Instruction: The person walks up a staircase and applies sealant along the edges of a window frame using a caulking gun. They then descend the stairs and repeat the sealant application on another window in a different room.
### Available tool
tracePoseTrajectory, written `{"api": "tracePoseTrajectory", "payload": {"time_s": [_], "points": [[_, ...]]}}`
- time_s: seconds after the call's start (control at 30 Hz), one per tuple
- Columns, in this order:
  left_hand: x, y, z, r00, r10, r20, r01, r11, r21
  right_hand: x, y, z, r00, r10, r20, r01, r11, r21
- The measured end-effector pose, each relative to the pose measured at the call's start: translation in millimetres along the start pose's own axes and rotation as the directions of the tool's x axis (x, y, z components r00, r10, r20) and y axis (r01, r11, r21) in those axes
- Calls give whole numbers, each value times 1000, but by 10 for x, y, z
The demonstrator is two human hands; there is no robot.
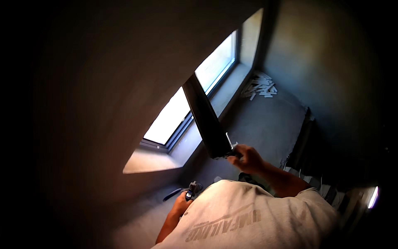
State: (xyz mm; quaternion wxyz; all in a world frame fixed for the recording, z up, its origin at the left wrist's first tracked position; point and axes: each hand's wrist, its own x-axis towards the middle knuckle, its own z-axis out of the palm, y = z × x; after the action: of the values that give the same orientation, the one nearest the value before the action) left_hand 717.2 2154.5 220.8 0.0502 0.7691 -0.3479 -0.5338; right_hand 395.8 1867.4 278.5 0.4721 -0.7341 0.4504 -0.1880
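My right hand (246, 159) is closed at the lower end of a long, dark, flat-sided bar (205, 118), which slants up toward the window. A thin whitish strip (229, 141) sticks up at that end, beside my fingers. Low on the left, my left hand (181, 204) is wrapped round a small tool with a grey metallic head and blue parts (190, 193). My shirt hides some of the space between the two hands. What the tool is exactly, I cannot make out.
Ahead is a bright window (168, 118) in a deep pale reveal with a sill (228, 85). Many short whitish strips (262, 86) lie heaped on the grey floor (265, 120) by the far corner. A dark drop or step edge (302, 128) runs along the right, with a lit tube (373, 197) beyond.
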Motion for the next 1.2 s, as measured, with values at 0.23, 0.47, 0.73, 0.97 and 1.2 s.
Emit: {"api": "tracePoseTrajectory", "payload": {"time_s": [0.23,0.47,0.73,0.97,1.2], "points": [[-78,-973,-191,996,-87,-14,85,988,-130,929,-903,1713,928,47,371,3,991,-133],[-180,-1479,-526,994,-107,-22,101,976,-193,1435,-1315,2975,738,-123,664,-62,967,247],[-36,-1957,-554,997,-37,-66,24,983,-183,561,-78,3166,840,173,514,-249,965,81],[610,-1988,-430,998,61,26,-61,998,23,-1907,2630,2256,639,764,86,-736,641,-217],[1077,-820,-727,967,156,201,-198,957,210,-3796,2789,1665,-219,966,-140,-684,-50,727]]}}
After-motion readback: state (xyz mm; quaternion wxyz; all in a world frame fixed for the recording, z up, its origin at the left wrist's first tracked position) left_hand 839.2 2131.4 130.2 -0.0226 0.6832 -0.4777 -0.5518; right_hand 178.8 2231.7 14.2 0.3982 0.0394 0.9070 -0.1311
